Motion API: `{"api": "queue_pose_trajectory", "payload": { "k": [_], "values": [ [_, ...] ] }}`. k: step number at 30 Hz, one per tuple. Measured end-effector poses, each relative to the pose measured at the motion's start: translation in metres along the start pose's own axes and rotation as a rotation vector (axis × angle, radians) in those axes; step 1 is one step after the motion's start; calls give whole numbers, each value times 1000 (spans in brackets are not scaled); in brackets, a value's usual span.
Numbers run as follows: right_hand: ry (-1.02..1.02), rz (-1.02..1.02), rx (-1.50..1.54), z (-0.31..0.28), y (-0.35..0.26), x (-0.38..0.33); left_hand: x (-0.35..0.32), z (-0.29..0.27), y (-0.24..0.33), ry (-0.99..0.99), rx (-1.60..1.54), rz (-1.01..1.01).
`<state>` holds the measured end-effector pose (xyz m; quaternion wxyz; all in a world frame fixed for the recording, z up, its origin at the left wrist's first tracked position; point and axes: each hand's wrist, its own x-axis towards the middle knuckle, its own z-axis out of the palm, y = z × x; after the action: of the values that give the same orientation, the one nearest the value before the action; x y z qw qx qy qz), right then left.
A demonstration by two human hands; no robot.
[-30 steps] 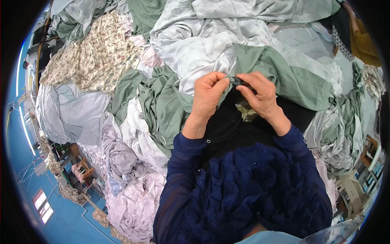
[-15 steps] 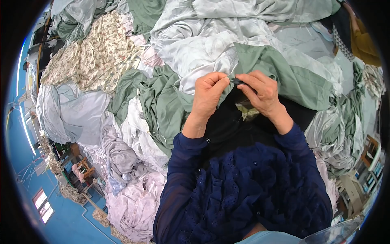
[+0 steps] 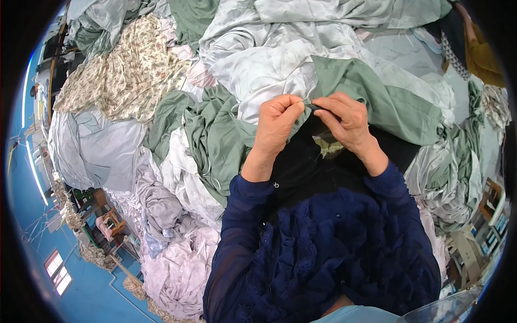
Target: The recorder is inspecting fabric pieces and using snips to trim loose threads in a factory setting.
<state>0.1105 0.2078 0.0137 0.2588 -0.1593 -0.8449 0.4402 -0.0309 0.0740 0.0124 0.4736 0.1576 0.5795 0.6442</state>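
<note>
My left hand (image 3: 276, 123) is closed in a pinch on the edge of a green cloth (image 3: 355, 81), in front of my chest. Almost touching its fingertips is my right hand (image 3: 349, 123), closed around a small dark tool (image 3: 312, 107) whose tip points at the pinched edge. Its kind is mostly hidden by the fingers. From between the hands the green cloth spreads to the right, and a white cloth (image 3: 269, 75) lies against it just beyond.
Heaped cloth surrounds me: a floral piece (image 3: 124, 70) and a pale grey-blue one (image 3: 97, 151) at left, pink cloth (image 3: 180, 274) nearer. More green and white cloth (image 3: 452, 177) hangs at right. Part of another person, in a mustard sleeve (image 3: 484, 56), shows at far right.
Both hands stay in nearly the same place. Less of the dark tool shows now, as my right fingers have shifted slightly at the cloth's edge.
</note>
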Motion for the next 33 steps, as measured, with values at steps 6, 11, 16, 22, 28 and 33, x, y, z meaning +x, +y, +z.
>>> {"api": "queue_pose_trajectory", "payload": {
  "k": [6,11,16,22,28,33],
  "values": [
    [115,121,193,-11,9,6,0,6,3,38,28,15],
    [-146,145,347,-12,-14,29,-10,4,3,24,112,91],
    [-310,-5,256,-7,18,23,-23,-15,26,-74,399,165],
    [-133,381,575,-49,14,29,-56,-93,54,13,713,186],
    [38,530,729,-72,35,32,-60,-131,50,39,409,-55],
    [54,581,684,-82,52,33,-38,-152,37,38,271,-17]
  ]
}}
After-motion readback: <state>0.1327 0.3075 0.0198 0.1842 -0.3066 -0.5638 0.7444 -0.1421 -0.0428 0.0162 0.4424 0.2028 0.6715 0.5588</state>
